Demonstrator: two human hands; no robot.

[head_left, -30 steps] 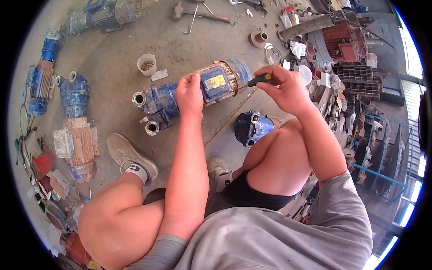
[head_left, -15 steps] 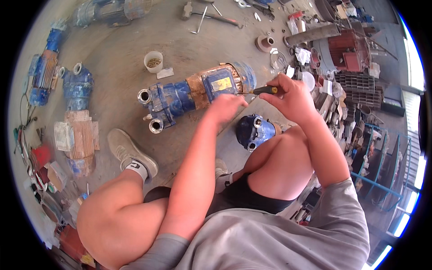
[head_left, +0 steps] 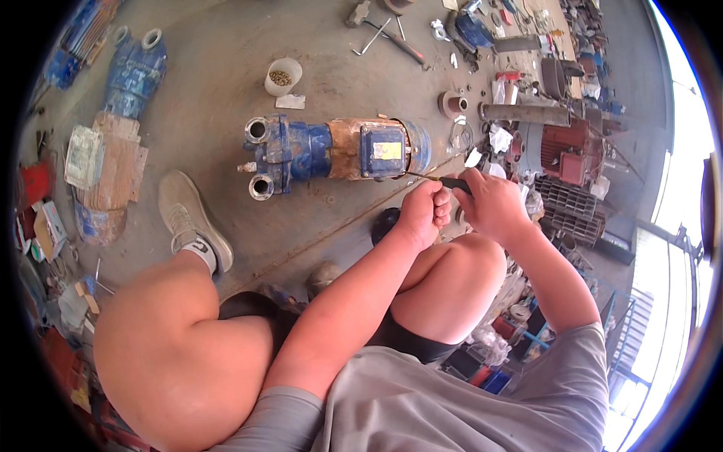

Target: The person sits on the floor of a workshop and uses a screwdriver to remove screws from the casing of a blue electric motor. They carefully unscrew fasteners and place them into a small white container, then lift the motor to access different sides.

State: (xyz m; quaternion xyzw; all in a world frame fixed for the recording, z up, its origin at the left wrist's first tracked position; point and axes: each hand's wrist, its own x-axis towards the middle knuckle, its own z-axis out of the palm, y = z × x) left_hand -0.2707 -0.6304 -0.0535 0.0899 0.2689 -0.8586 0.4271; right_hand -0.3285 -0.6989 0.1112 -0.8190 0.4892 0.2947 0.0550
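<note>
A screwdriver (head_left: 455, 183) with a dark handle and thin shaft is gripped in my right hand (head_left: 495, 202). Its shaft points left, to the near right corner of the blue terminal box (head_left: 383, 152) on a motor; whether the tip touches a screw I cannot tell. Beside the shaft, my left hand (head_left: 423, 215) is curled closed, and whatever its fingers hold is hidden. The motor has a rusty brown body (head_left: 343, 143) and joins a blue pump (head_left: 279, 157) with two round ports, lying on the concrete floor.
Up from the pump stands a white cup (head_left: 283, 77) of small brass-coloured pieces. A hammer (head_left: 392, 34) lies farther off. Another motor-pump unit (head_left: 113, 151) lies left of my shoe (head_left: 192, 215). To the right are a red motor (head_left: 563, 151) and piled parts.
My left hand has drawn back from the terminal box and curled beside the screwdriver shaft. My right hand has moved slightly nearer me with the screwdriver. The whole view has shifted.
</note>
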